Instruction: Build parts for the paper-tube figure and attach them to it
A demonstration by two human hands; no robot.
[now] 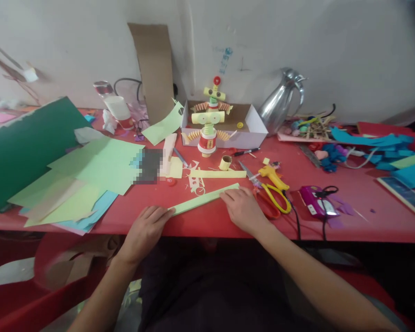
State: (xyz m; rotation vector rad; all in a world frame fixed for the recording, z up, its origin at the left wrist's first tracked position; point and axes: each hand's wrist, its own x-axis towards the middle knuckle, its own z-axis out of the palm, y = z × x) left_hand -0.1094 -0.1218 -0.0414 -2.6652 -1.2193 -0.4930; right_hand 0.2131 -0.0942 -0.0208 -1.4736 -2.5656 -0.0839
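A folded light green paper strip (204,200) lies slanted across the front of the red table. My left hand (148,227) grips its near left end, fingers pressed together. At the far right end, my right hand (244,208) has its fingers closed over the strip. Just beyond lies a yellow paper strip (217,174), with a small rolled paper tube (225,162) behind it. Yellow-handled scissors (275,197) and a yellow glue gun (274,177) lie to the right of my right hand. Cut paper scraps (195,182) lie behind the green strip.
Two paper-and-cup figures (207,138) stand by a white box (252,131). Green paper sheets (100,161) cover the left side. A metal jug (281,99), a purple device (316,202) with cables and a phone (406,197) are on the right.
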